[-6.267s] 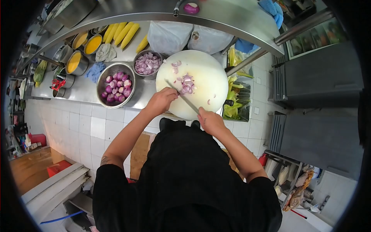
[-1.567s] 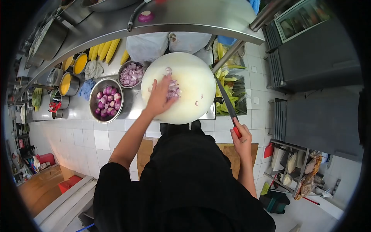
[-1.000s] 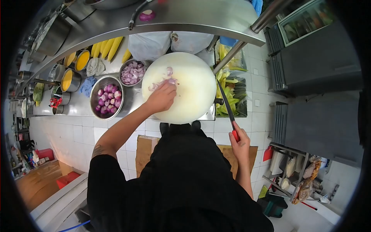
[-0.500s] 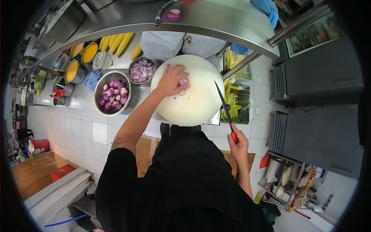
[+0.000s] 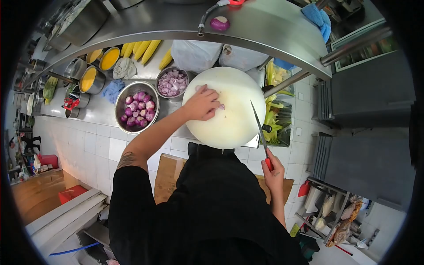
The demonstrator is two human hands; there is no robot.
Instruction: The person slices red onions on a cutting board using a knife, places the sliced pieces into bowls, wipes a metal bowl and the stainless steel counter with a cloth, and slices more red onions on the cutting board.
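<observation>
My left hand (image 5: 202, 105) rests on the left part of a round white cutting board (image 5: 238, 128), fingers curled down over sliced onion that is mostly hidden beneath them. A small onion piece (image 5: 221, 107) shows beside the fingers. In my right hand (image 5: 274, 171) is a knife (image 5: 259, 128) with a red handle and a long dark blade, its tip pointing up over the board's right edge. Left of the board stand a metal bowl of sliced onion (image 5: 172, 83) and a larger bowl of peeled whole red onions (image 5: 140, 109).
A steel shelf (image 5: 265, 39) crosses above the counter's back, carrying an onion (image 5: 220, 23) and a hose nozzle. Behind the board are white plastic bags (image 5: 196, 54) and corn cobs (image 5: 150, 51). Pots of yellow liquid (image 5: 88, 79) stand at left. Corn husks (image 5: 274, 121) fill a container at right.
My left hand has shifted toward the board's left side and its fingers have curled in over the sliced onion. The knife stays in my right hand. The view has shifted slightly.
</observation>
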